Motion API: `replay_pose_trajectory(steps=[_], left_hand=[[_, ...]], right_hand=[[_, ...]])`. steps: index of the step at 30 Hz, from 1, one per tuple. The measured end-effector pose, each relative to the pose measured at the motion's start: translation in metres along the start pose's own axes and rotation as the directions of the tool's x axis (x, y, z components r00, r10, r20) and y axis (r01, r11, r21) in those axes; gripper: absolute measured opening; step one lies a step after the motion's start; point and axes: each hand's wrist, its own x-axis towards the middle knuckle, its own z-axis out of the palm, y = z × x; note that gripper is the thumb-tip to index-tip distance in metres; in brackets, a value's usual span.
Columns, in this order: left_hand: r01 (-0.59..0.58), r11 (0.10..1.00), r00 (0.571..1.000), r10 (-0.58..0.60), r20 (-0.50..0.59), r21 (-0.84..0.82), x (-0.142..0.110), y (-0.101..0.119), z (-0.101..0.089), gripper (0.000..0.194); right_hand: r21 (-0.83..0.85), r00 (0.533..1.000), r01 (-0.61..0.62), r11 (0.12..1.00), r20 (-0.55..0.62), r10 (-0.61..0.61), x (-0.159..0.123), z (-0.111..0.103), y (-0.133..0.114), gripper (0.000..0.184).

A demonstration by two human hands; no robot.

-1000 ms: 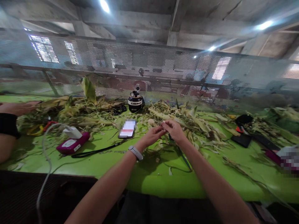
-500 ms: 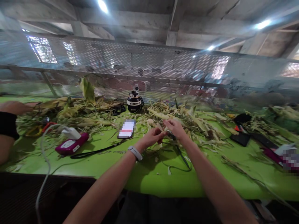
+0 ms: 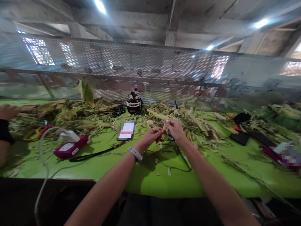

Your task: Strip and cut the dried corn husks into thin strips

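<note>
Head view, observed from the room: the person's left hand (image 3: 151, 136) and right hand (image 3: 176, 131) meet a little right of the centre of the frame, fingertips nearly touching. Between them is a small pale strip (image 3: 164, 127), apparently plant husk. Grip: thumb and fingers of each hand appear pinched together on it, the right at its upper end, the left at its lower; which bears more of the hold cannot be told from here. Long axis: the visible part stands steep in the frame, leaning slightly right at the top, so it runs across the gap from one set of fingertips to the other. Neither hand is nearer; both are at the strip. Directly behind, right of centre, lies a heap of husks (image 3: 204, 127) on the green table (image 3: 141, 185). A dark strap (image 3: 184, 158) runs down the tabletop below the right hand; whether that hand touches it is hidden. A phone (image 3: 126, 130) lies left of the left hand, apart from it. At the far left edge, well apart, is a co-worker's hand (image 3: 9, 111).
</note>
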Motion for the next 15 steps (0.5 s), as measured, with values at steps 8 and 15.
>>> replay_pose_trajectory(steps=[8,15], left_hand=[[-0.01,0.94,0.996,-0.019,-0.082,-0.34,0.006,-0.005,0.001,0.035],[-0.2,0.897,0.968,0.118,-0.221,-0.394,0.009,-0.006,-0.001,0.032]], right_hand=[[-0.076,0.989,0.002,0.997,-0.149,-0.014,0.002,-0.014,-0.007,0.037],[-0.183,0.966,-0.041,0.982,0.244,0.086,-0.009,-0.004,-0.017,0.022]])
